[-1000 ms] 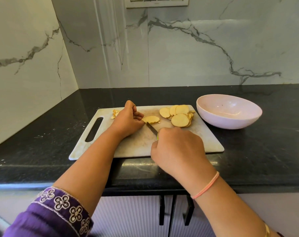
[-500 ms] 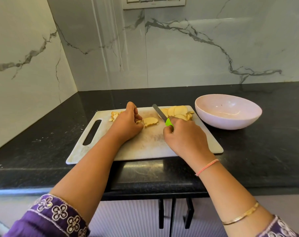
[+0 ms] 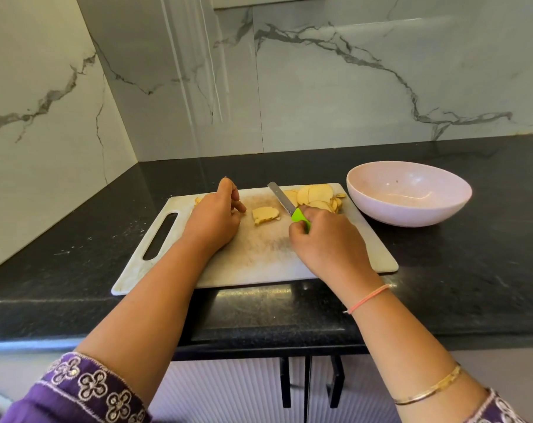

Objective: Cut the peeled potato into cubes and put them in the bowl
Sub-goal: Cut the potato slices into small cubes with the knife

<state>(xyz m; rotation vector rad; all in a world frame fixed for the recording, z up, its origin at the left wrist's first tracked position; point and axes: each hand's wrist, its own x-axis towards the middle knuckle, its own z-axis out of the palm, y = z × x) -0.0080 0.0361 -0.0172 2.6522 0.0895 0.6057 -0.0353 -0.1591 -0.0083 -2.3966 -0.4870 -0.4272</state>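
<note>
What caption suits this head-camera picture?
Right hand holds a green-handled knife by potato slices on the cutting board, pale bowl alongside.

We have a single view, from a camera worn on the head. It sits above the near side of the cutting board (image 3: 259,254) and looks forward and down across it to the marble wall (image 3: 350,87) behind. It is close: the board fills the middle of the frame, both forearms (image 3: 155,300) reach in from below it, and the bowl (image 3: 411,215) just right of it shows whole.
</note>
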